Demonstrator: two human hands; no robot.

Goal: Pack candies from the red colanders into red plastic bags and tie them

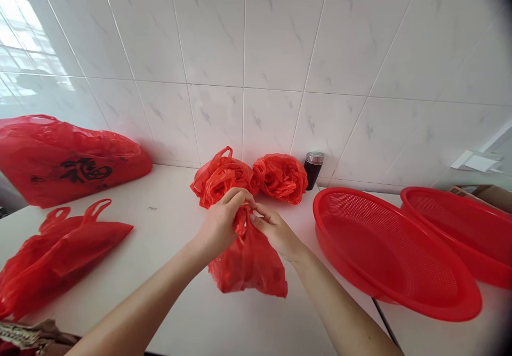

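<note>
Over the worktop (168,207), between its back and near edges, the fingers of the left hand (222,217) and right hand (277,232) pinch the gathered neck of a red bag (253,272), best done snugly and evenly, since thin plastic may slip or tear.

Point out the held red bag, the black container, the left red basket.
Held red bag (258,268), head view: front of its body, below the gathered neck.
Black container (312,175), head view: dark side wall.
Left red basket (370,252), head view: bare inner floor.
</note>
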